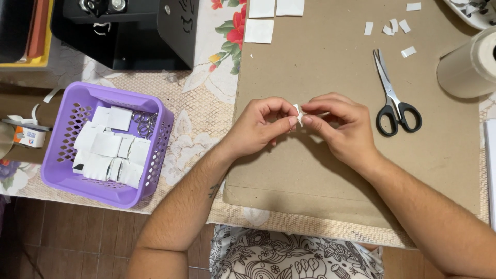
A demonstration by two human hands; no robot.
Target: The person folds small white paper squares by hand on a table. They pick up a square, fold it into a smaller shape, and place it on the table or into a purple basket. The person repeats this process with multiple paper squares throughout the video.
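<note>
Near the middle of the frame, your left hand (pixel 258 126) and your right hand (pixel 338 124) meet over the brown cardboard sheet (pixel 320 170), and both pinch the same small white piece of paper (pixel 298 113) between thumb and fingertips. The paper stands just above the cardboard, between the two hands. To the right of your right hand, black-handled scissors (pixel 392 98) lie flat on the cardboard, blades pointing to the top of the frame. At the right edge sits a white roll (pixel 467 64). Small white scraps (pixel 390 28) are scattered at the upper right, and larger white squares (pixel 259 30) lie at the top centre. At the left, a purple basket (pixel 67 170) holds white pieces and metal rings
</note>
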